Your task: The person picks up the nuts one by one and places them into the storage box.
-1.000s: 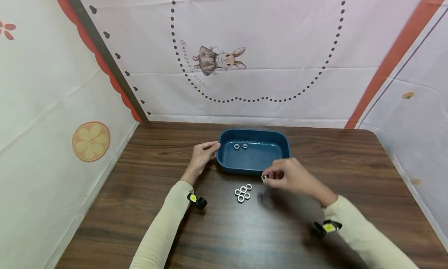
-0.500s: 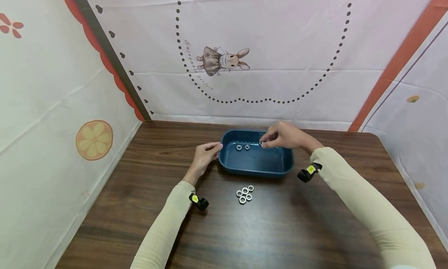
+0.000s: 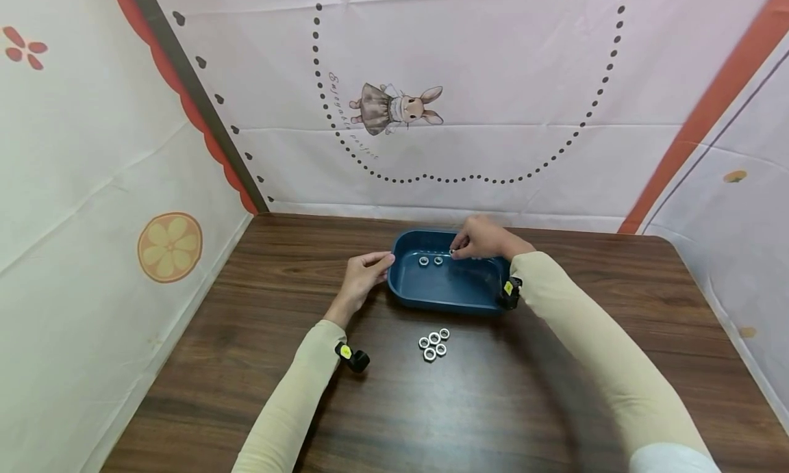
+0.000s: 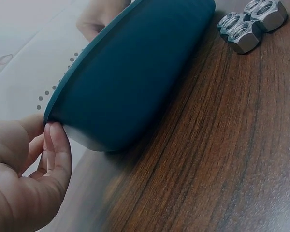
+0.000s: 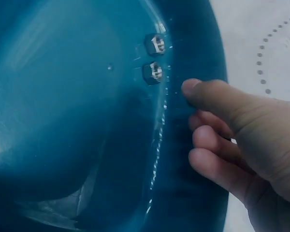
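A dark blue plastic tray point(image 3: 425, 285) stands on the table, two steel hex nuts point(image 5: 153, 72) lying inside by its back wall. My left hand point(image 3: 360, 279) pinches the tray's left rim between thumb and fingers, as the left wrist view shows up close. Over the back of the tray, my right hand point(image 3: 483, 237) pinches another hex nut point(image 3: 453, 252) at its fingertips, just right of the two lying there. From the right wrist camera the thumb hides that nut. In front of the tray, several more hex nuts point(image 3: 434, 338) sit in a tight cluster.
The wood-grain table point(image 3: 296, 254) meets a printed white cloth point(image 3: 493, 83) behind the tray, with more cloth at both sides. A black wrist camera point(image 3: 509, 293) on the right sleeve overlaps the tray's right end in the head view.
My right hand has carried its nut from the tray's front edge to the back inside, then slightly left and toward the two nuts. The left hand has kept its hold on the rim.
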Action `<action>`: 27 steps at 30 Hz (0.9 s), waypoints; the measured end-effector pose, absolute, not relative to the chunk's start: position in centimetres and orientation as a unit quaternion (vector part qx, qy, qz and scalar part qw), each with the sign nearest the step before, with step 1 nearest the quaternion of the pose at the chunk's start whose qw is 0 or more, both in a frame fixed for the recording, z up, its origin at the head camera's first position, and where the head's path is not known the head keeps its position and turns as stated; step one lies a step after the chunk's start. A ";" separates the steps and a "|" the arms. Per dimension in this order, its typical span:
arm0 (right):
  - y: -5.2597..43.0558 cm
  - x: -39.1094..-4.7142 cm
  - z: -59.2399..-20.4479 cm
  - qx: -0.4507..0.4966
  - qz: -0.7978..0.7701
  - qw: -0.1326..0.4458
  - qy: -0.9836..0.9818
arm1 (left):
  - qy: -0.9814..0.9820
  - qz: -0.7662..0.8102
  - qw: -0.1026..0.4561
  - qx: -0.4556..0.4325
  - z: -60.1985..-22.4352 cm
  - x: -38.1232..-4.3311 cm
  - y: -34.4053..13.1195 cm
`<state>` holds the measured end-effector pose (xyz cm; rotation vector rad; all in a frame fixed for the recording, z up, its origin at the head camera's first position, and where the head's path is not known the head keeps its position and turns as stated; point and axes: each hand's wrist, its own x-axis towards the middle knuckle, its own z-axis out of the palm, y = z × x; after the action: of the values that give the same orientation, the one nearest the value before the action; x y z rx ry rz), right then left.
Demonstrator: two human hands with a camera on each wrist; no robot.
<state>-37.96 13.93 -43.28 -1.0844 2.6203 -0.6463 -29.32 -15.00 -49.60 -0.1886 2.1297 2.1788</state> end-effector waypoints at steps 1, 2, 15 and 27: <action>13.8 -38.0 -43.4 -0.370 -0.213 0.118 0.896 | 0.697 0.713 0.045 -0.062 -49.6 -29.3 -15.0; 13.6 -38.0 -43.4 -0.371 -0.202 0.118 0.899 | 0.697 0.713 0.044 -0.062 -49.6 -29.3 -15.0; 11.6 -37.6 -43.6 -0.352 -0.075 0.159 0.919 | 0.697 0.714 0.039 -0.057 -50.0 -29.3 -14.9; 12.1 -37.5 -42.6 -0.354 -0.099 0.141 0.919 | 0.706 0.705 0.035 -0.054 -49.8 -29.2 -14.9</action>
<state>-37.48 12.06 -42.62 -1.0223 2.6535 -0.2861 -29.24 -14.93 -49.84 -0.1672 2.1703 2.1683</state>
